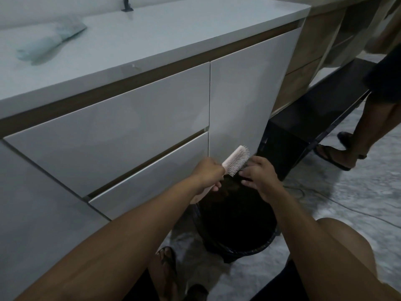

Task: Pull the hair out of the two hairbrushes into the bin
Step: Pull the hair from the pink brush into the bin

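Head view: we look down at our two hands held over a black bin (236, 242) that stands on the floor in front of white drawers. Our left hand (209, 173) grasps the handle of a pale pink hairbrush (235, 160), its head tilted up and to the right, bristles facing the right hand. Our right hand (259, 175) sits just beside the bristles, fingers bent toward them; whether they pinch any hair we cannot tell. On the white surface (173, 38) above lies a pale green cloth (47, 41). Another person's legs stand at the right.
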Tool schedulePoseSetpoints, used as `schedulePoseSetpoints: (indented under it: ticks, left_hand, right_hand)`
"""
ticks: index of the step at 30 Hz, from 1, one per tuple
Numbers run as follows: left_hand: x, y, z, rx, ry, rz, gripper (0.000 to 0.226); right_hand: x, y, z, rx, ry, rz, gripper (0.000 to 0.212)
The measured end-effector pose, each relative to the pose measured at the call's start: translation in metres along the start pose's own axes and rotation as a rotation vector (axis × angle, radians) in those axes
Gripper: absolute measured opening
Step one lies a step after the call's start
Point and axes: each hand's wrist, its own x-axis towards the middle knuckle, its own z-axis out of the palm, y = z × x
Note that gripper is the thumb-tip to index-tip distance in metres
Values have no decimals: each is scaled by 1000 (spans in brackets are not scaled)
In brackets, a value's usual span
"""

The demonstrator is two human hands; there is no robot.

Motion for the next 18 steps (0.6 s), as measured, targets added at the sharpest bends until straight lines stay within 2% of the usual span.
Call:
schedulePoseSetpoints:
  ticks: [3, 7, 15, 18]
  left_hand:
    - [-3, 3, 2, -12, -14, 12, 20]
    - [-2, 4, 1, 3, 44, 31, 15]
    - [7, -7, -12, 18, 296, 29, 30]
    - [7, -10, -17, 14, 281, 18, 30]
  right_hand:
    - [-4, -6, 0, 175, -180, 86, 47]
    - [-8, -6, 1, 148, -248, 86, 20]
    - [11, 6, -7, -177, 58, 9, 17]
    - [17, 10, -7, -196, 98, 40, 16]
